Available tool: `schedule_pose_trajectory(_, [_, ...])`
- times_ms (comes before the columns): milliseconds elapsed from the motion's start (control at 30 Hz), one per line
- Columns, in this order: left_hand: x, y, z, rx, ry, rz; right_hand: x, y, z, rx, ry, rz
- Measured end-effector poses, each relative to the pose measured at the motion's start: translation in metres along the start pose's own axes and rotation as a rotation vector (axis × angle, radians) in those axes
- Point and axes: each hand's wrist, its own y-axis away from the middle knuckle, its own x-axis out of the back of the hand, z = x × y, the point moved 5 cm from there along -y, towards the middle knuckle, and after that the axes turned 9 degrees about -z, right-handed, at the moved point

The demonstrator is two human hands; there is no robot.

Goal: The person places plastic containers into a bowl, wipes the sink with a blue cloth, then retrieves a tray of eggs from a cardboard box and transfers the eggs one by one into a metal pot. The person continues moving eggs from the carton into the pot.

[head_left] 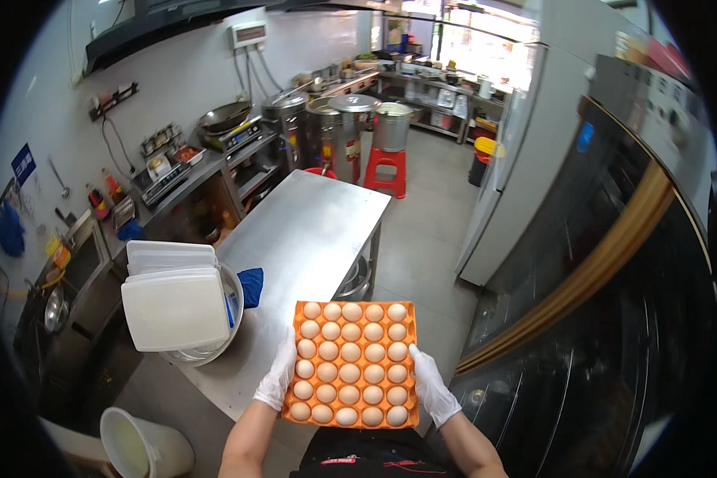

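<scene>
An orange egg tray filled with rows of pale brown eggs is held level in front of my body. My left hand, in a white glove, grips its left edge. On the opposite edge, my right hand, gloved in white too, is closed around the side. The fingers of both hands are partly hidden beneath the tray. A steel table lies just beyond and to the left of the tray, which overlaps the table's near right edge in view.
White plastic lids stand in a round basin on the table, beside a blue cloth. A white bucket is at lower left. Dark glossy doors line the right. Ahead, a steel pot rests on a red stool.
</scene>
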Motion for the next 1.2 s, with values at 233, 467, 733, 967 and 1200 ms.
schedule_pose_trajectory(233, [0.016, -0.101, 0.069, -0.029, 0.177, 0.145, -0.066, -0.14, -0.105, 0.015, 0.077, -0.117])
schedule_pose_trajectory(467, [0.089, -0.225, 0.089, -0.195, 0.267, 0.25, -0.161, -0.289, -0.147, -0.102, 0.255, -0.284])
schedule_pose_trajectory(733, [0.142, -0.287, 0.098, -0.222, 0.458, 0.321, -0.25, -0.382, -0.171, -0.27, 0.45, -0.385])
schedule_pose_trajectory(967, [0.166, -0.301, 0.091, -0.244, 0.471, 0.553, -0.281, -0.431, -0.168, -0.346, 0.539, -0.577])
schedule_pose_trajectory(1200, [0.167, -0.284, 0.094, -0.135, 0.196, 0.866, -0.281, -0.446, -0.174, -0.26, 0.64, -0.904])
